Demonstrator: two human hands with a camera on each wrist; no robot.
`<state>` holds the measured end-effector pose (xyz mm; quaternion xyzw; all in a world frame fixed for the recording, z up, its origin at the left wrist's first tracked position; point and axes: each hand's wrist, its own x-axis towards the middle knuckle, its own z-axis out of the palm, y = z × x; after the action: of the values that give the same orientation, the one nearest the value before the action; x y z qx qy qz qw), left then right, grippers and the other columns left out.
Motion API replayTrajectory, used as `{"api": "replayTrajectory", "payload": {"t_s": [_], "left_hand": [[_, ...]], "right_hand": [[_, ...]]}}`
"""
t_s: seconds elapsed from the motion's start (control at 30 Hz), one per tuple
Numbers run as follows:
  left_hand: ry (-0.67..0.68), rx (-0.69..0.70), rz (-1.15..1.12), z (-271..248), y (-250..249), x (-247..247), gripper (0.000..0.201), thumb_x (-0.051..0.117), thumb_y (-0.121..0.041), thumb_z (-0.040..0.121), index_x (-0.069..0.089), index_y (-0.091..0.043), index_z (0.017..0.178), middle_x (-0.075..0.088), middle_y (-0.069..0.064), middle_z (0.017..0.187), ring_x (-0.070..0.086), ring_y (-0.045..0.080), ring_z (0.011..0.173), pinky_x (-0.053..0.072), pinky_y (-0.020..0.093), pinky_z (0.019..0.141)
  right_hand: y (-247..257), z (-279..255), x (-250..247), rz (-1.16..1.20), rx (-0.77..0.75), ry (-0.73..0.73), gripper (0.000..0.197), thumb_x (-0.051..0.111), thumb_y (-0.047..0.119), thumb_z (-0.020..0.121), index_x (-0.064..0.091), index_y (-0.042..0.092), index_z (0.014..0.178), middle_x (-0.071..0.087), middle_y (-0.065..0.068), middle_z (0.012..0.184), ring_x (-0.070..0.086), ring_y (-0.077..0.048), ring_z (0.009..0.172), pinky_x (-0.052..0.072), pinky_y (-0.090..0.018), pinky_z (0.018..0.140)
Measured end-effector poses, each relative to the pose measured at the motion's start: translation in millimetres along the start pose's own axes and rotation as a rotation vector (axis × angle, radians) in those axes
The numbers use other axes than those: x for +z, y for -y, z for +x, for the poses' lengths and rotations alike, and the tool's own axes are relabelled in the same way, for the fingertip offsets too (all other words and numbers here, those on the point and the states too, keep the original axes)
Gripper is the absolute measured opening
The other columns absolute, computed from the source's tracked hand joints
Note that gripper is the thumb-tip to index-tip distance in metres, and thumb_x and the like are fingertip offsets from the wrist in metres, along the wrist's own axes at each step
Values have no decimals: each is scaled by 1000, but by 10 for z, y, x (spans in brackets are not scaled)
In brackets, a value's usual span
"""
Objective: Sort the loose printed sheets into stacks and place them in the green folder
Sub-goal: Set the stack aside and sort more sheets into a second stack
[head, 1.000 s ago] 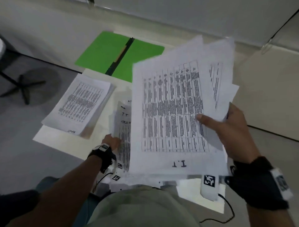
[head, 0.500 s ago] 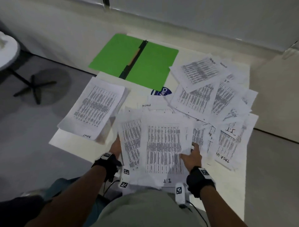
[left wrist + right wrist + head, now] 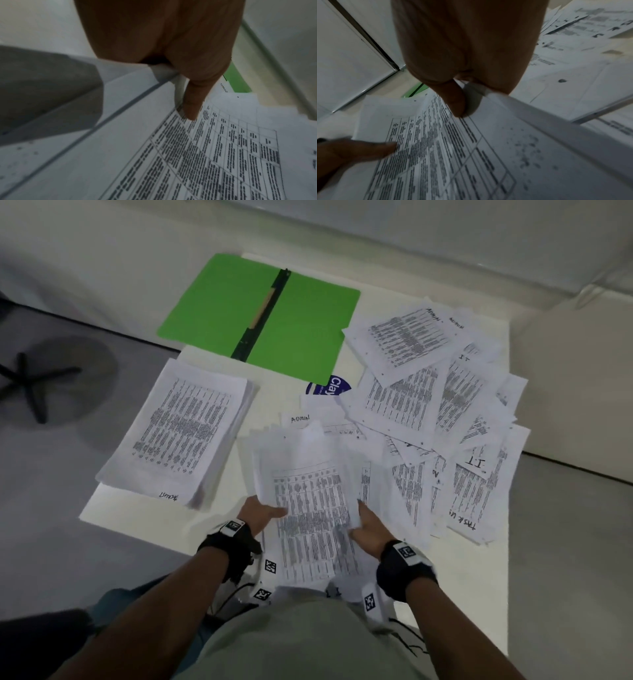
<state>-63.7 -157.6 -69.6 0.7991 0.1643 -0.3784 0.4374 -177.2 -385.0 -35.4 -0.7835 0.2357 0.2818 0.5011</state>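
Both hands hold one bundle of printed sheets (image 3: 310,501) over the near edge of the white table (image 3: 137,508). My left hand (image 3: 262,517) grips its left edge, thumb (image 3: 190,102) on top of the printed table. My right hand (image 3: 364,525) grips its right edge, thumb (image 3: 456,100) on top. The green folder (image 3: 260,316) lies open at the far side, nothing on it. A squared stack of sheets (image 3: 185,429) sits at the left. Loose sheets (image 3: 428,405) lie scattered over the right half.
A blue round sticker (image 3: 329,386) shows just below the folder. The table's left edge drops to grey floor with a black chair base (image 3: 30,378). A wall runs behind the folder, and a pale cabinet (image 3: 579,388) stands right.
One second ago my right hand held the bundle up near the camera. It came down to the table, and now both hands grip its sides with the sheets pulled together.
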Motion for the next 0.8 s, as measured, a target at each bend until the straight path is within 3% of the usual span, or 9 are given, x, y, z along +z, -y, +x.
{"api": "replayTrajectory", "payload": {"t_s": [0.07,0.1,0.13,0.2,0.3,0.43,0.53,0.7,0.8], "left_hand": [[-54,16,7,32,0,-58,70,87,-24,65,55,11,118,64,18,113,61,34,107,49,41,92],[-74,38,-32,45,6,-109,59,85,-16,69,58,10,115,65,19,111,62,34,106,50,42,92],[-91,42,-66,8,-9,-195,53,83,-11,70,60,7,115,66,20,112,62,34,106,49,43,94],[-106,86,-161,13,3,-351,56,80,-3,72,57,2,122,64,20,119,60,35,113,45,47,99],[-115,178,-280,-3,44,-544,78,74,10,70,40,-6,138,56,12,129,51,29,119,38,49,105],[-152,157,-247,-31,94,-583,73,69,14,74,37,-3,137,53,10,129,46,26,122,34,46,105],[-132,45,-198,-19,114,-546,57,69,2,81,46,-3,133,56,15,132,49,35,125,35,54,108],[-161,38,-152,-23,126,-534,55,70,-2,82,47,-2,132,57,16,130,51,35,122,38,49,105],[-183,56,-157,-49,120,-532,55,70,0,82,46,1,131,56,9,121,50,29,117,37,43,101]], "right_hand": [[28,30,-22,68,8,-116,60,61,9,87,38,12,143,50,1,137,47,-16,125,36,-31,109],[32,25,-63,104,15,-248,50,65,10,87,47,11,134,57,-2,125,54,-19,115,43,-31,102],[-1,30,-130,110,30,-406,42,66,11,86,52,10,126,59,-5,118,56,-22,109,46,-32,97],[-68,27,-295,-38,134,-629,41,65,14,86,52,10,125,49,-13,127,49,-33,118,44,-38,98],[-160,40,-421,-131,298,-571,62,69,23,83,40,14,137,32,-15,142,33,-38,130,39,-48,102],[-108,155,-381,-163,319,-540,86,75,43,75,30,13,142,36,-14,143,39,-38,129,37,-48,104],[-24,242,-363,-282,422,-607,88,76,49,70,32,16,139,29,-13,144,34,-38,128,39,-52,98],[45,383,-404,-220,319,-355,84,77,34,78,29,7,142,43,-19,140,47,-38,126,44,-42,101],[96,389,-351,-446,361,-435,76,76,43,73,43,13,134,33,-17,138,35,-38,128,42,-47,100]]}}
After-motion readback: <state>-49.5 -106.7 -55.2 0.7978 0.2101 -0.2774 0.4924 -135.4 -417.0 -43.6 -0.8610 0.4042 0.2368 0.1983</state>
